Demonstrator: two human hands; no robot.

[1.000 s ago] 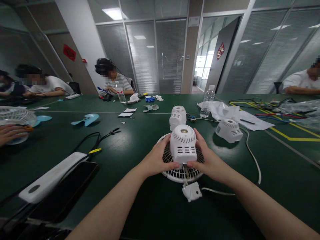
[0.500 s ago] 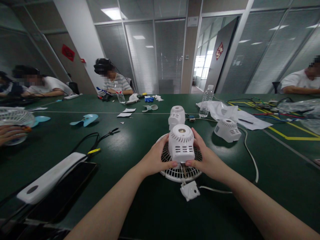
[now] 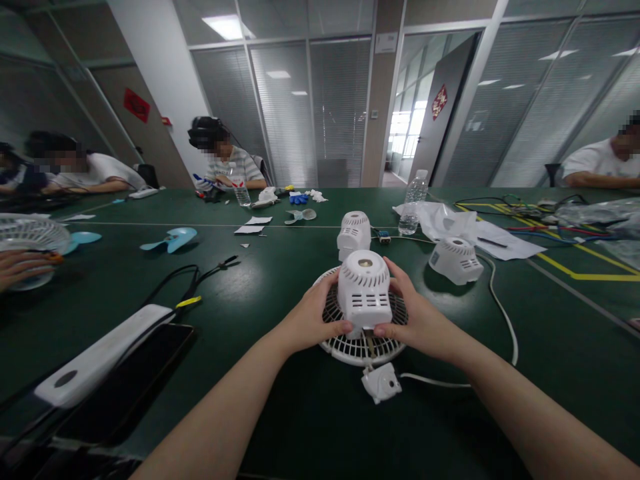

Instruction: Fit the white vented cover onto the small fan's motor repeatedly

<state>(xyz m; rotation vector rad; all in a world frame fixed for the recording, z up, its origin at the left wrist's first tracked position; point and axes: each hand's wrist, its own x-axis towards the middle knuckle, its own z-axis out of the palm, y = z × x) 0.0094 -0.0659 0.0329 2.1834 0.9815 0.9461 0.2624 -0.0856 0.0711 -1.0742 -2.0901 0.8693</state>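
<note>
Housing over fan grille; second housing close behind, bottle farther back.

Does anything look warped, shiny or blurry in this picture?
In the head view, the white pillar leans, probably from wide-lens distortion; the ceiling light glares white, and the green table carries soft glare patches; the white housing between left hand and right hand is fairly crisp; clear plastic near the right edge looks softer.

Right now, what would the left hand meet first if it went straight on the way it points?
The white vented housing, which the left hand appears to be touching; the right hand sits at its opposite side.
</note>
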